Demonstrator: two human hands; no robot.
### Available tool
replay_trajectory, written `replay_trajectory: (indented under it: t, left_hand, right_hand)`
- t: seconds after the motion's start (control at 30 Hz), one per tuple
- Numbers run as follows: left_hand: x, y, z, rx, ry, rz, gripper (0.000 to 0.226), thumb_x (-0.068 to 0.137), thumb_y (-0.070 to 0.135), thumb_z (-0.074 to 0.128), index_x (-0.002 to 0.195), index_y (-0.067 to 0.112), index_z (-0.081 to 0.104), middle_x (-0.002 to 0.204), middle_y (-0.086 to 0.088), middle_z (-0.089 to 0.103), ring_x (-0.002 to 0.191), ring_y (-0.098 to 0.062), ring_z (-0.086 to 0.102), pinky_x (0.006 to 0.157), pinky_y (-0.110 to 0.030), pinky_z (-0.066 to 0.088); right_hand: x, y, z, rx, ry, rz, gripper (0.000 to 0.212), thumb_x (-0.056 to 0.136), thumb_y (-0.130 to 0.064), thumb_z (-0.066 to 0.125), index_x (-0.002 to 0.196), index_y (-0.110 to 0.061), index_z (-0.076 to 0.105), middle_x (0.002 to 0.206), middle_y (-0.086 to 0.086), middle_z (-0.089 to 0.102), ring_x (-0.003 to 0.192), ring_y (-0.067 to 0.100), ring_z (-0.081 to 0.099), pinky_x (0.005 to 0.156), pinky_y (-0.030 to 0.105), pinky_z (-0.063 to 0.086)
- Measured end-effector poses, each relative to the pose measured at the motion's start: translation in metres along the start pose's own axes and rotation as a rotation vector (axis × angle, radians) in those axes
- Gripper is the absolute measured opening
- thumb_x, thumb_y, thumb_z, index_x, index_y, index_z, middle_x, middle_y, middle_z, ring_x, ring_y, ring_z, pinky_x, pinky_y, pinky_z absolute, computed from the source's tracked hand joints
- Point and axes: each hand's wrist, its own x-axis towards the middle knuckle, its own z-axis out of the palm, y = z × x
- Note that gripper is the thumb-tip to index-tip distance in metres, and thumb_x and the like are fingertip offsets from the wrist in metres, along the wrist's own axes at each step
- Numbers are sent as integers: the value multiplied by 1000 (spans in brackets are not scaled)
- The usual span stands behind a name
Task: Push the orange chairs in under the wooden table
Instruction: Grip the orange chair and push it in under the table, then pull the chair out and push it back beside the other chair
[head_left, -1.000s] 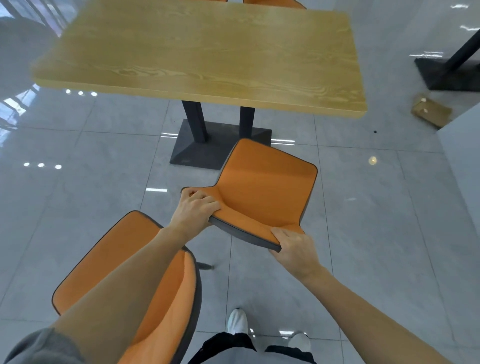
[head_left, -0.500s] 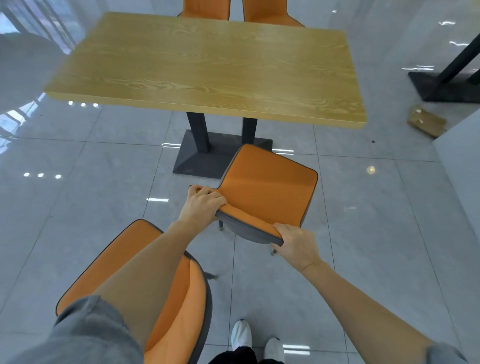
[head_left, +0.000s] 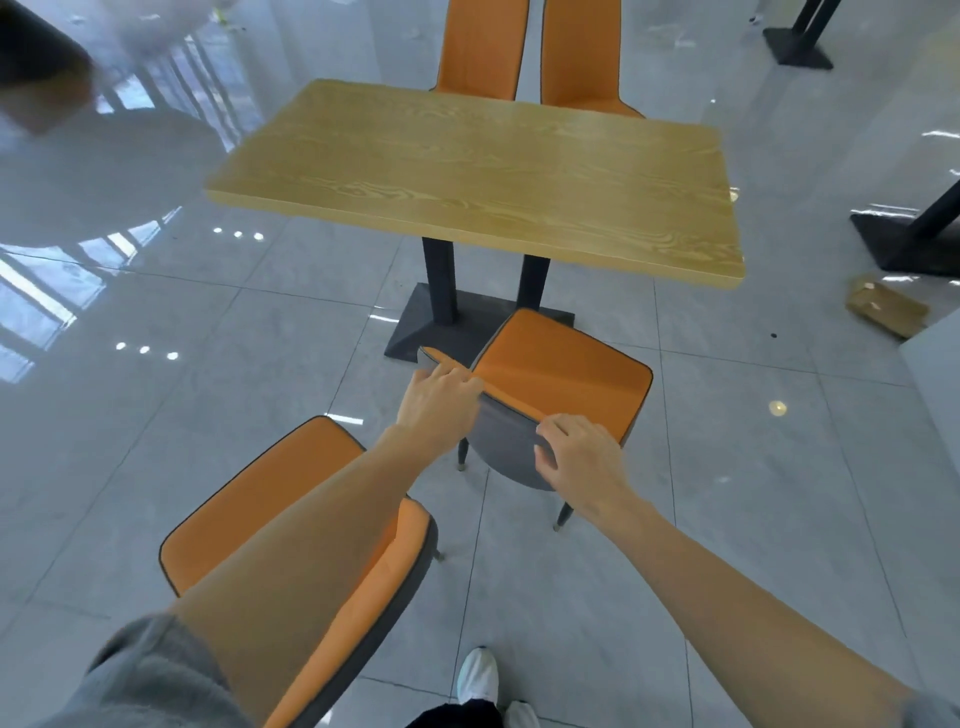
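Note:
An orange chair (head_left: 566, 374) with a grey back stands just in front of the wooden table (head_left: 478, 176), its seat reaching the table's near edge. My left hand (head_left: 439, 400) grips the left end of its backrest top. My right hand (head_left: 579, 452) holds the right end, fingers over the grey back. A second orange chair (head_left: 270, 499) stands nearer to me on the left, partly hidden under my left forearm.
Two more orange chairs (head_left: 530, 52) stand at the table's far side. The table rests on a black pedestal base (head_left: 457, 327). A cardboard box (head_left: 885, 304) lies on the floor at right, beside another black table base (head_left: 904, 239). My shoes show at the bottom.
The chair in my hands has moved forward toward the table, and its seat now reaches the table's near edge. My arms have stretched out and I have stepped closer.

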Motion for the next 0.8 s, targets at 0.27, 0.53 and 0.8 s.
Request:
replay_trajectory:
  t: [0.27, 0.53, 0.8]
  left_hand:
    - [-112, 24, -40, -165, 59, -143, 25, 99, 26, 43, 112, 14, 61, 109, -3, 66, 101, -21, 58, 88, -35, 47]
    - [-245, 20, -41, -239, 67, -358, 28, 95, 37, 49, 113, 18, 59, 104, -1, 66, 97, -22, 58, 81, -32, 45]
    - [-321, 18, 4, -280, -69, -639, 58, 88, 52, 53, 136, 25, 36, 126, -1, 58, 116, -25, 48, 90, -40, 44]
  right_hand:
    - [-33, -61, -14, 79, -168, -424, 27, 86, -25, 65, 106, -6, 62, 107, 10, 66, 102, 29, 58, 83, 43, 48]
    - [-64, -125, 9, 143, -350, -752, 48, 85, -45, 60, 121, -14, 52, 122, 5, 57, 115, 24, 50, 96, 38, 41]
    - [-59, -157, 46, -26, -492, -819, 69, 79, -52, 65, 135, -19, 40, 137, 3, 48, 128, 23, 41, 107, 41, 35]
